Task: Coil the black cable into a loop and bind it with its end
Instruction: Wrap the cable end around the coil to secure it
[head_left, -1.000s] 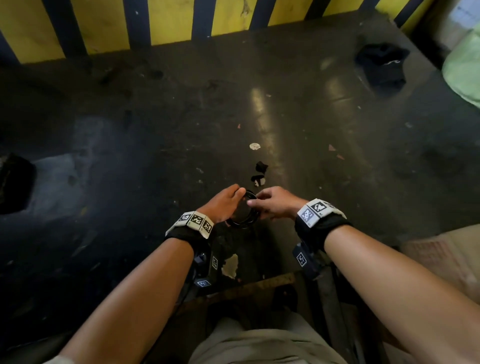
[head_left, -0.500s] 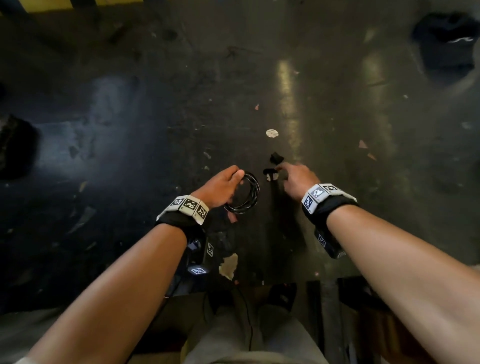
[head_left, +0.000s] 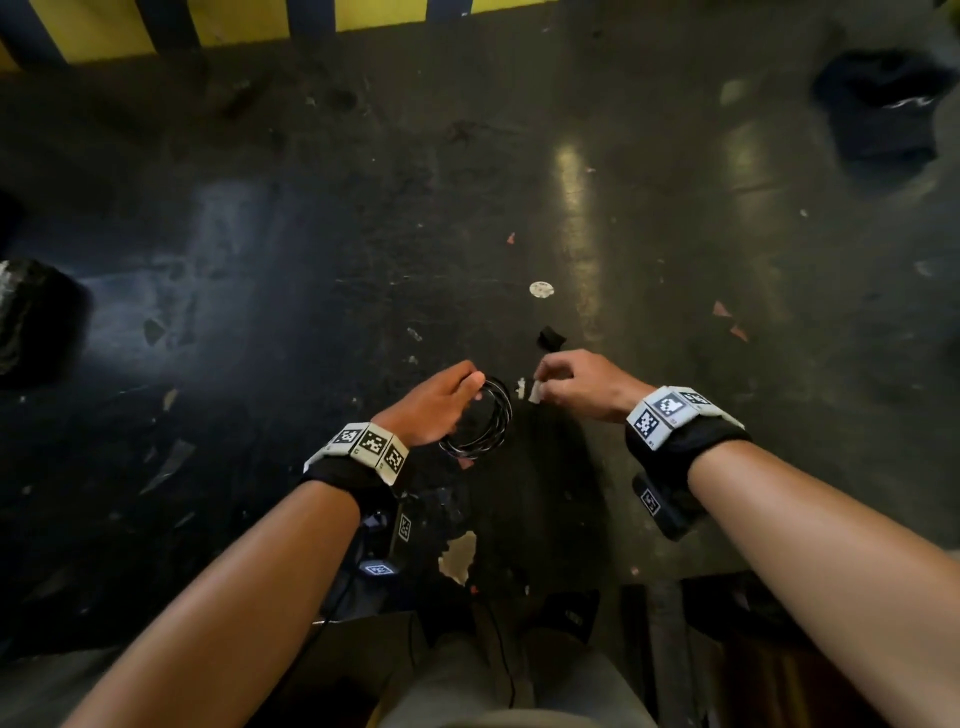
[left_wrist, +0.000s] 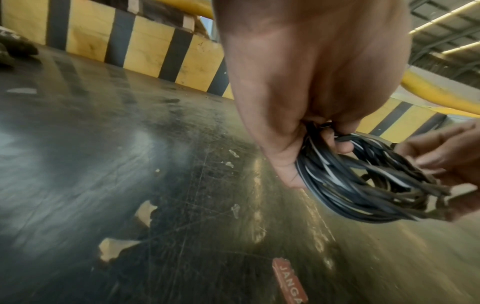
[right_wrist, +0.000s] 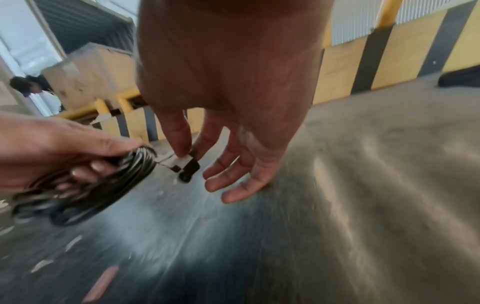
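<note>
The black cable (head_left: 483, 422) is wound into a small loop of several turns, with pale streaks along it (left_wrist: 363, 185) (right_wrist: 91, 185). My left hand (head_left: 467, 389) grips the loop's left side, thumb on top and fingers curled under (left_wrist: 324, 133), a little above the dark floor. My right hand (head_left: 540, 387) is just right of the loop and apart from it. Its thumb and forefinger pinch a small white and black piece (right_wrist: 185, 162) (head_left: 535, 392), while its other fingers hang loose. I cannot tell whether that piece is joined to the cable.
A black scrap (head_left: 550, 338), a white fleck (head_left: 521, 384) and a white disc (head_left: 540, 289) lie on the scuffed floor beyond my hands. A red label (left_wrist: 288, 281) lies nearer. A dark cloth (head_left: 883, 104) sits far right, a dark lump (head_left: 31, 317) far left, a yellow-black kerb (head_left: 208, 21) behind.
My right hand left the loop, reached to the scraps on the floor and has come back up pinching the small piece. My left hand has kept hold of the loop.
</note>
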